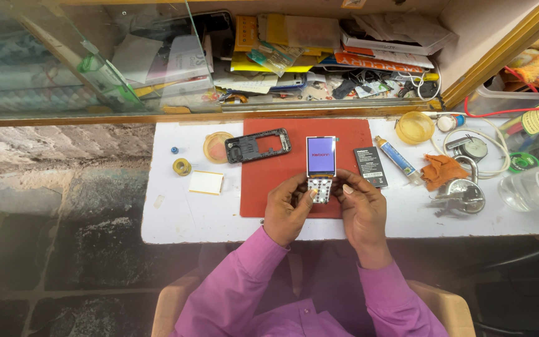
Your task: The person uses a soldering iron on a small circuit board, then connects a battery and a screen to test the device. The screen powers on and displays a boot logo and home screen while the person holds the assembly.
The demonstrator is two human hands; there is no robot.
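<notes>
1. Bare phone board [320, 167] with lit purple screen and keypad, held upright over the near edge of the red mat [263, 181], about midway along the white table [176, 218].
2. Left hand [288, 209] grasping the board's lower left side, thumb on the keypad; right hand [360, 209] grasping the lower right side, fingertips on the keypad edge.
3. Just beside the board to the right: black battery [370, 166], lying at the mat's right edge; beyond it a blue-and-white tube [396, 157] and an orange cloth [442, 170].
4. Toward the mat's far left corner: black phone frame [257, 145], partly over a round orange lid [217, 147].
5. Left of the mat: yellow tape roll [182, 166] and pale card [206, 182], with open white surface toward the table's left edge and near-left corner.
6. Right end crowded: metal stand [461, 195], white cable [494, 146], clear bottle [534, 187].
</notes>
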